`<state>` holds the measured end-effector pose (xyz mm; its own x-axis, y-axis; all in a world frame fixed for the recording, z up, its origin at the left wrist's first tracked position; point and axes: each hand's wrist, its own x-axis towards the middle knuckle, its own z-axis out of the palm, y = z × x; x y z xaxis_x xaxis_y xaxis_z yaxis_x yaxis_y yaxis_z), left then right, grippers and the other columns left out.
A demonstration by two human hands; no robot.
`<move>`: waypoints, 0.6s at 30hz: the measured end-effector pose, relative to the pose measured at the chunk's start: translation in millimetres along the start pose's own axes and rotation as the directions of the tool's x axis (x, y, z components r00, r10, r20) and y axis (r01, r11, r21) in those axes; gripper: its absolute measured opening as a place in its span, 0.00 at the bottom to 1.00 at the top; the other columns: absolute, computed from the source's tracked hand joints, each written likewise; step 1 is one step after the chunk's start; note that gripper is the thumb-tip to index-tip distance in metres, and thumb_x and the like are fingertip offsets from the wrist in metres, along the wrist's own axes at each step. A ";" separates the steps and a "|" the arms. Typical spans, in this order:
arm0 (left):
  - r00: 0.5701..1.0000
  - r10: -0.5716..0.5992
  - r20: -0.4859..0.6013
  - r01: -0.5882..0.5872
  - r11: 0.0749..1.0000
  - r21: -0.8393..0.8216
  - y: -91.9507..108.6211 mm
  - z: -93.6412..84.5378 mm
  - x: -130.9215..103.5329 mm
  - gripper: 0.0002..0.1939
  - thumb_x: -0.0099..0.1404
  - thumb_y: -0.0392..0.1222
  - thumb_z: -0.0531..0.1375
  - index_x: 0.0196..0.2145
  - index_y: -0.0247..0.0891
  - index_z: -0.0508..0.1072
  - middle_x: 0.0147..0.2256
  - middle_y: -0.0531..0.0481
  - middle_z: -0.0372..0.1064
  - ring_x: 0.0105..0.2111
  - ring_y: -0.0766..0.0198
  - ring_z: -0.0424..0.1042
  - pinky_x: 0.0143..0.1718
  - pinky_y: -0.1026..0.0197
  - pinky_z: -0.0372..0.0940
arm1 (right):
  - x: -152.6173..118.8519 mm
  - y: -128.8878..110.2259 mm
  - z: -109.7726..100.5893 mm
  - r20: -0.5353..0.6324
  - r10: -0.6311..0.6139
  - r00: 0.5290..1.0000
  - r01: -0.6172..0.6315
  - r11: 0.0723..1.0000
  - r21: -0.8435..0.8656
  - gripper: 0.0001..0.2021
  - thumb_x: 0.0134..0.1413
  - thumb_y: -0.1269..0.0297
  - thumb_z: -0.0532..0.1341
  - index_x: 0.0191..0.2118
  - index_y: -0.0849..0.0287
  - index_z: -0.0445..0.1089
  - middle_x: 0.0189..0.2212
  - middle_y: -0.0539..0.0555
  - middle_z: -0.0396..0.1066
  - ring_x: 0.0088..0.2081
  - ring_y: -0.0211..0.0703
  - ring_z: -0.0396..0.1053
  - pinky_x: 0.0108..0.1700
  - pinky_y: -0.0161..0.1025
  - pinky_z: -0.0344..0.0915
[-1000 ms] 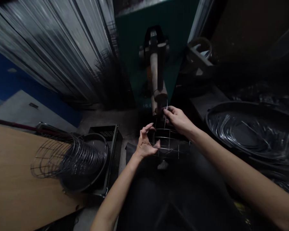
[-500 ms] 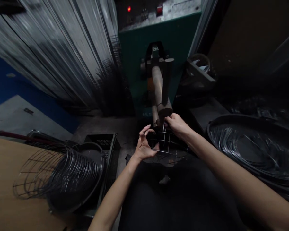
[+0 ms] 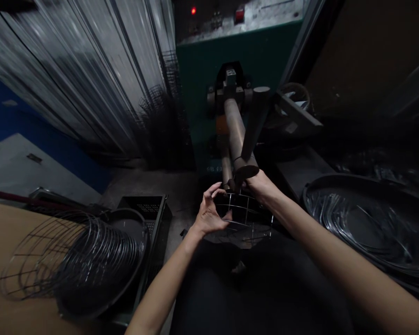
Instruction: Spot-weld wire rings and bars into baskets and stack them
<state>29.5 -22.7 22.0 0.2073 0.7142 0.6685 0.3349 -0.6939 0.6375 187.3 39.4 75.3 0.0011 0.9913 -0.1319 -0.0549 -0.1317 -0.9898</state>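
while the left hand (image 3: pixel 211 214) holds the side of a wire frame (image 3: pixel 247 211) in its grip, the right hand (image 3: pixel 264 190) hides partly behind a thick metal bar (image 3: pixel 235 125), so its grip cannot be told. the frame is just below the bar's end.

single head view, forward and down, near both hands (image 3: pixel 209 217) (image 3: pixel 265 189)

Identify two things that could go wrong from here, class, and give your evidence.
Pinched fingers: the right hand is partly hidden behind the end of the upper bar, close to the lower bar, so any closing movement might catch it.
Spilled wire: the stacked wire frames overhang the rim of the round pan, so a knock could perhaps tip them out.
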 end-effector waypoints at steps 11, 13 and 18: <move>0.999 -0.032 -0.002 0.032 0.999 -0.044 -6.8 -2.4 1.9 0.43 0.49 0.33 0.62 0.58 0.42 0.43 0.42 0.47 0.62 0.39 0.62 0.68 0.44 0.52 0.66 | 18.4 20.2 1.5 0.041 -0.043 0.998 0.041 0.997 0.060 0.15 0.42 0.56 0.65 0.28 0.57 0.59 0.16 0.44 0.58 0.17 0.33 0.56 0.17 0.31 0.51; 0.999 -0.033 -0.001 0.033 0.999 -0.043 -6.7 -2.3 3.1 0.43 0.49 0.33 0.62 0.57 0.43 0.44 0.42 0.47 0.62 0.40 0.62 0.68 0.45 0.52 0.65 | 18.1 19.6 1.9 0.035 -0.039 0.999 0.038 0.998 0.049 0.15 0.42 0.56 0.65 0.28 0.57 0.59 0.15 0.44 0.58 0.16 0.32 0.55 0.16 0.31 0.51; 0.999 -0.038 0.013 0.038 0.999 -0.023 -9.9 -2.6 4.9 0.44 0.49 0.32 0.61 0.58 0.42 0.42 0.41 0.48 0.62 0.39 0.63 0.69 0.46 0.52 0.65 | 17.7 17.1 2.2 0.013 -0.036 0.999 0.035 0.997 0.062 0.16 0.41 0.55 0.66 0.27 0.57 0.60 0.15 0.44 0.59 0.16 0.33 0.57 0.17 0.31 0.54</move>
<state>24.8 -12.6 20.0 0.2068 0.7412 0.6386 0.3209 -0.6680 0.6714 184.2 54.7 56.1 -0.0098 0.9954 -0.0957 -0.1170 -0.0962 -0.9885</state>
